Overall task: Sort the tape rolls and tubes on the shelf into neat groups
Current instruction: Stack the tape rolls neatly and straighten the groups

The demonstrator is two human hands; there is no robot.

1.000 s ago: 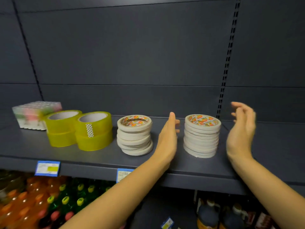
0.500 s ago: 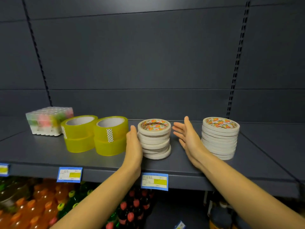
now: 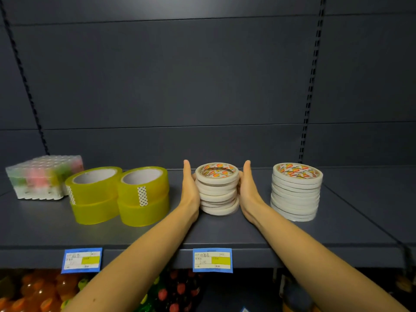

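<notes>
Squaring step in hand: left hand [image 3: 190,188] and right hand [image 3: 248,190], fingers straight, press flat against opposite sides of the uneven white tape stack [image 3: 217,190] mid-shelf [image 3: 225,233], and the next move likely calls for even inward pressure to align its rolls.

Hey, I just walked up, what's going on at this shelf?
A person is squaring up the uneven middle stack of white tape rolls, with the left hand and right hand pressed against its two sides. A neater white stack stands apart to the right. Two stacks of yellow tape rolls and a clear pack of tubes sit to the left on the same shelf.
</notes>
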